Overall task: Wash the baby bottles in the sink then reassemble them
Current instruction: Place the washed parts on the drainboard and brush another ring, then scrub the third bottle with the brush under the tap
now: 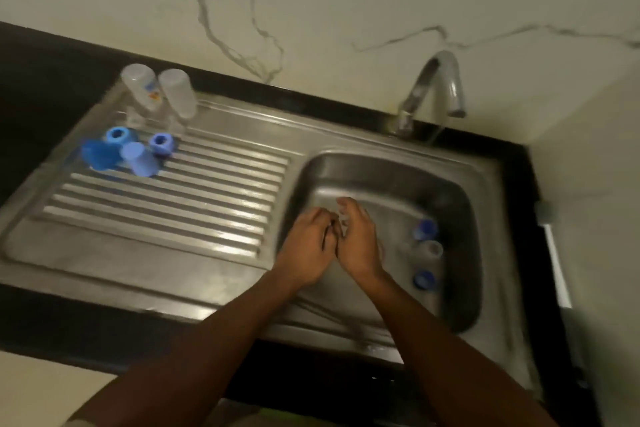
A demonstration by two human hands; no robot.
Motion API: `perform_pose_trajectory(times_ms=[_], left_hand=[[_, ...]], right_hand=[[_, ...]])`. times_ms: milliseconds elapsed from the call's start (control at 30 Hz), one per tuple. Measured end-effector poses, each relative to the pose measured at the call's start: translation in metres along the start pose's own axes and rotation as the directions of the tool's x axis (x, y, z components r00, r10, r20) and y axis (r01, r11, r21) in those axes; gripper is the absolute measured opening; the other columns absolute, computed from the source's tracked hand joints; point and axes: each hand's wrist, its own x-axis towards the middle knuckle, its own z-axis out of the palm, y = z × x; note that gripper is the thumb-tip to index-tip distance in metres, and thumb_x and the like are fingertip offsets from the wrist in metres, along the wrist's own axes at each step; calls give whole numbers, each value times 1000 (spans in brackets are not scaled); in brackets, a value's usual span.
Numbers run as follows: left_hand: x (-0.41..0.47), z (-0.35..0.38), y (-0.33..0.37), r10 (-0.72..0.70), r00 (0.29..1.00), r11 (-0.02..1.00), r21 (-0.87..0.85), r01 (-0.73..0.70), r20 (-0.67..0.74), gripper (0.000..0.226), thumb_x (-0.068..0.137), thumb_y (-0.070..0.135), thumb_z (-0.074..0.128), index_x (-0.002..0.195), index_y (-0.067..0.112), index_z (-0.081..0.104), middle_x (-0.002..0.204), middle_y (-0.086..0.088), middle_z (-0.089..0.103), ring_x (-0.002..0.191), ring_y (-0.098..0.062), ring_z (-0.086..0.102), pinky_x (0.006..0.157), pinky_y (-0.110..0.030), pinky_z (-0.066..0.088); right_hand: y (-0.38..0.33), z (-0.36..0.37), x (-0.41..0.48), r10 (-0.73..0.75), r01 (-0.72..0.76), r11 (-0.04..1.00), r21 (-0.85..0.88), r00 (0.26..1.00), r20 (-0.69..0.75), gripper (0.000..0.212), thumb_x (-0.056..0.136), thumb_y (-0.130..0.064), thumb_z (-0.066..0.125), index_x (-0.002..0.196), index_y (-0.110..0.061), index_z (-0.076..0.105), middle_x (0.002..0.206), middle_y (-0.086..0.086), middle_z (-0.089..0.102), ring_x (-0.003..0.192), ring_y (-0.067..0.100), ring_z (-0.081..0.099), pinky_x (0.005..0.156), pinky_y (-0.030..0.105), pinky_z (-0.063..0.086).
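My left hand (310, 243) and my right hand (360, 239) meet over the left part of the steel sink basin (460, 211). Their curled fingers pinch a small clear piece (342, 219) between them; blur hides its shape. Two blue rings (424, 229) (424, 279) and a clear part (433, 249) lie at the basin's right side. On the drainboard (166, 204) two clear bottles (138, 87) (178, 92) stand upside down. In front of them are a blue ring (117, 137), a lilac ring (161, 144), a blue cap (98, 154) and a lilac cap (140, 159).
A curved steel tap (433, 87) rises behind the basin, with its spout over the back right. A black counter (41, 73) frames the sink, and a marble-patterned wall stands behind. Another wall closes off the right side.
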Motion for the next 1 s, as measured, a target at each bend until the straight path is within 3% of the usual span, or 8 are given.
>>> perform_pose_trajectory(times_ms=[133, 267, 433, 700, 800, 867, 933, 1000], left_hand=[[1, 80, 40, -40, 958, 999, 37, 30, 285, 37, 85, 21, 49, 116, 11, 66, 120, -10, 65, 111, -27, 59, 100, -34, 46], [-8, 117, 61, -153, 898, 985, 136, 105, 412, 37, 93, 23, 58, 127, 9, 64, 134, -13, 59, 125, -28, 53, 106, -31, 40], [-13, 130, 52, -244, 906, 964, 186, 189, 345, 35, 94, 24, 59, 126, 13, 64, 132, -8, 61, 125, -24, 52, 102, -27, 40], [-9, 128, 33, -301, 932, 951, 139, 277, 201, 30, 95, 20, 61, 123, 12, 66, 126, -5, 64, 119, -19, 55, 93, -16, 34], [-8, 125, 28, -314, 931, 948, 121, 295, 187, 29, 95, 20, 60, 123, 13, 66, 126, -4, 65, 118, -18, 56, 92, -15, 35], [-5, 122, 25, -318, 931, 946, 118, 301, 179, 29, 96, 21, 59, 124, 14, 65, 127, -2, 64, 119, -16, 56, 91, -14, 34], [0, 117, 24, -315, 933, 948, 108, 300, 176, 29, 96, 20, 58, 123, 15, 66, 127, -1, 64, 118, -16, 56, 92, -15, 36], [7, 110, 23, -298, 939, 954, 89, 287, 173, 27, 95, 19, 59, 120, 14, 68, 124, -3, 66, 116, -19, 58, 95, -20, 40]], right_hand=[[80, -66, -9, 161, -127, 967, -219, 977, 142, 18, 91, -11, 54, 105, -13, 65, 105, 5, 68, 98, 22, 65, 80, 26, 46], [123, -89, -2, 247, 5, 845, -535, 883, 399, 34, 93, -5, 48, 124, -13, 58, 125, 10, 62, 115, 27, 60, 94, 36, 49], [130, -78, 39, 160, 266, 638, -723, 872, 462, 25, 97, -4, 46, 119, -9, 57, 123, 13, 59, 117, 30, 54, 92, 35, 48], [148, -50, 81, 443, 399, 289, -870, 750, 491, 29, 92, -13, 58, 120, -13, 63, 122, 7, 63, 116, 32, 56, 78, 41, 46], [151, -44, 85, 406, 387, 366, -846, 752, 520, 26, 92, -11, 56, 117, -12, 64, 121, 5, 64, 114, 30, 59, 76, 38, 47], [147, -43, 96, 337, 231, 594, -771, 799, 499, 21, 93, -8, 56, 112, -10, 64, 117, 6, 64, 108, 27, 62, 78, 33, 48], [138, -46, 108, 317, -86, 870, -486, 852, 416, 17, 88, -5, 63, 104, -11, 63, 104, 7, 63, 98, 24, 63, 76, 31, 49], [128, -52, 114, 364, -390, 920, 37, 887, 282, 21, 83, -5, 72, 95, -14, 58, 93, 6, 60, 88, 20, 60, 74, 32, 52]])
